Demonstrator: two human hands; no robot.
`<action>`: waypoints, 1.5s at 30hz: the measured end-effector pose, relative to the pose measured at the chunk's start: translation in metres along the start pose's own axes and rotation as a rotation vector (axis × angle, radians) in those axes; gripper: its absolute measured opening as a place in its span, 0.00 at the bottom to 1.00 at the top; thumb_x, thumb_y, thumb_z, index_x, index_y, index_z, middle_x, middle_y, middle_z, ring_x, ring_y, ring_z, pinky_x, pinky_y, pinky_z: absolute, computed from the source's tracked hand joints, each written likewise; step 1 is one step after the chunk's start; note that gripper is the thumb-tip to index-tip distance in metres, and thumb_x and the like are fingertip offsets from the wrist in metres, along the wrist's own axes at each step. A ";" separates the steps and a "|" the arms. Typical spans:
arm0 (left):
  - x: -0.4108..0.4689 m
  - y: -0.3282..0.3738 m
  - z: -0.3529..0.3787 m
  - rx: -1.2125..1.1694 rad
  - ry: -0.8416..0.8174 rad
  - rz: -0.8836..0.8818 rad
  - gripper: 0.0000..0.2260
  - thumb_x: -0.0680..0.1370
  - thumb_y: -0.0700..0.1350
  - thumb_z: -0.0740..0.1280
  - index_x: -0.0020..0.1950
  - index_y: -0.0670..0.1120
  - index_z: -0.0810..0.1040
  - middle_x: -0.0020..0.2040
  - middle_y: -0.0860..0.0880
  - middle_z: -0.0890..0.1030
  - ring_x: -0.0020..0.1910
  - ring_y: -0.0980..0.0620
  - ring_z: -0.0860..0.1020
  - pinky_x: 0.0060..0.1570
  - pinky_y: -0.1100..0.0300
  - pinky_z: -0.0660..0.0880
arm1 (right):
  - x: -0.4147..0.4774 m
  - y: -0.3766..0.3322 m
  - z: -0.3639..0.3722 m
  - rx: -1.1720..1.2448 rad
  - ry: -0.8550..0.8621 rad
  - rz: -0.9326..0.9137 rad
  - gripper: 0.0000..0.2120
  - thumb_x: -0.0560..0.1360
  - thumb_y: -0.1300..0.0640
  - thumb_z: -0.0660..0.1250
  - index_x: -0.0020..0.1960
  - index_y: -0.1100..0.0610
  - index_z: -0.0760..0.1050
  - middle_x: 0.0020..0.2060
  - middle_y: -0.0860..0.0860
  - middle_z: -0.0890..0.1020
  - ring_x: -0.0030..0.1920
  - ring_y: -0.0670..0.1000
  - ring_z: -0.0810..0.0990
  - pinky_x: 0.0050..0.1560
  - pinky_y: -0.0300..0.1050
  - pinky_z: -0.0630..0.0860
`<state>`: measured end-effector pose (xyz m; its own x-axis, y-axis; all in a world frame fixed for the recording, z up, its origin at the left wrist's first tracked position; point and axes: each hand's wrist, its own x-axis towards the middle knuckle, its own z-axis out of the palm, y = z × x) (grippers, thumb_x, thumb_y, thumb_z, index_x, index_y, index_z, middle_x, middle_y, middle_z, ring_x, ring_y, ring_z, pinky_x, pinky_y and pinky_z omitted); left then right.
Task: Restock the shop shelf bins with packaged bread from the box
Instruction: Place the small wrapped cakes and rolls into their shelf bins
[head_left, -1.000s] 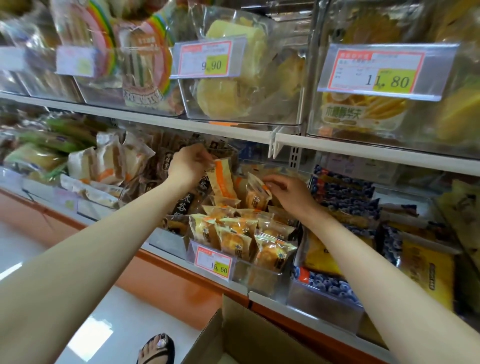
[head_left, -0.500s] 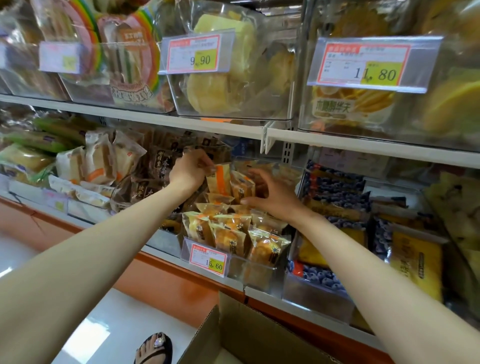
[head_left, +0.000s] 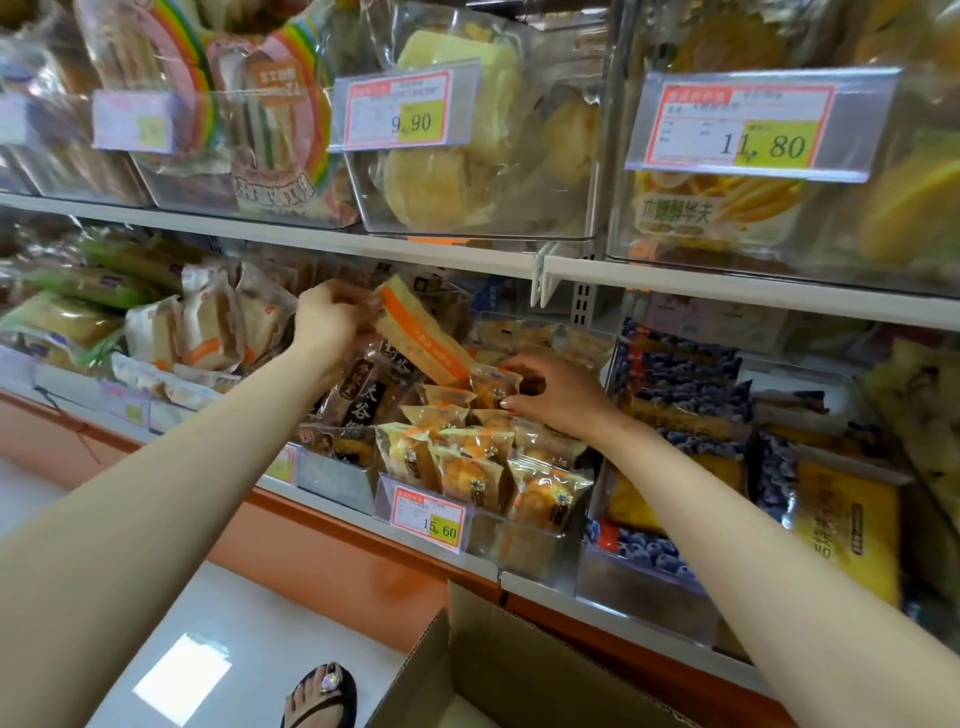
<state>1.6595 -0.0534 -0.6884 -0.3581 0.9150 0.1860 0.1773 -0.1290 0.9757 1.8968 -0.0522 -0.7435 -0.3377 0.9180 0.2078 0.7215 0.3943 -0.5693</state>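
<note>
Packaged bread (head_left: 470, 470), small clear packs with orange print, is standing in rows in a clear bin (head_left: 524, 540) at the front edge of the lower shelf (head_left: 483, 562), behind a 15.60 price tag (head_left: 428, 519). The left hand (head_left: 330, 319) is gripping the top end of a long orange-striped pack (head_left: 423, 340), fingers curled round it. That pack is tilting, lower end pointing down at the back of the bin. The right hand (head_left: 561, 397) is reaching over the back rows, fingers curled, pinching the top of one small pack (head_left: 492, 387).

Dark-wrapped packs (head_left: 363, 392) are sitting in the next bin to the left. Blue berry-print packs (head_left: 675, 364) and a yellow pack (head_left: 847, 525) are lying to the right. White sandwich packs (head_left: 208, 325) are sitting further left on the same shelf. The upper shelf (head_left: 291, 234) is carrying clear bins of bigger loaves, tagged 9.90 (head_left: 413, 111) and 11.80 (head_left: 753, 130).

An open cardboard box (head_left: 519, 670) is standing on the floor (head_left: 260, 623) below the shelf's front edge, its inside mostly out of view. A foot in a black sandal (head_left: 322, 693) is showing just beside the box.
</note>
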 end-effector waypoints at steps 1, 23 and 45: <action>-0.004 -0.001 -0.005 -0.084 0.064 -0.043 0.06 0.77 0.35 0.64 0.42 0.44 0.72 0.43 0.44 0.78 0.39 0.49 0.79 0.32 0.59 0.80 | 0.000 0.000 0.000 0.027 0.002 -0.015 0.22 0.75 0.52 0.69 0.68 0.47 0.71 0.68 0.48 0.72 0.68 0.50 0.69 0.67 0.48 0.65; -0.058 -0.016 0.003 -0.578 0.220 -0.378 0.01 0.79 0.38 0.63 0.49 0.41 0.72 0.45 0.45 0.77 0.42 0.50 0.79 0.40 0.58 0.81 | -0.016 -0.018 -0.009 0.457 0.041 -0.105 0.29 0.73 0.72 0.65 0.63 0.42 0.71 0.65 0.49 0.71 0.65 0.48 0.71 0.65 0.41 0.70; -0.052 -0.030 0.005 0.195 0.000 -0.001 0.18 0.73 0.54 0.70 0.55 0.41 0.78 0.52 0.44 0.80 0.53 0.46 0.77 0.49 0.57 0.72 | -0.008 -0.013 -0.010 0.774 0.306 0.076 0.03 0.76 0.56 0.66 0.46 0.50 0.78 0.44 0.47 0.83 0.43 0.51 0.84 0.54 0.47 0.78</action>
<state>1.6775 -0.0954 -0.7277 -0.3587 0.9148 0.1856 0.3514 -0.0519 0.9348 1.8959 -0.0638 -0.7297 -0.0455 0.9560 0.2899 0.0790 0.2927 -0.9529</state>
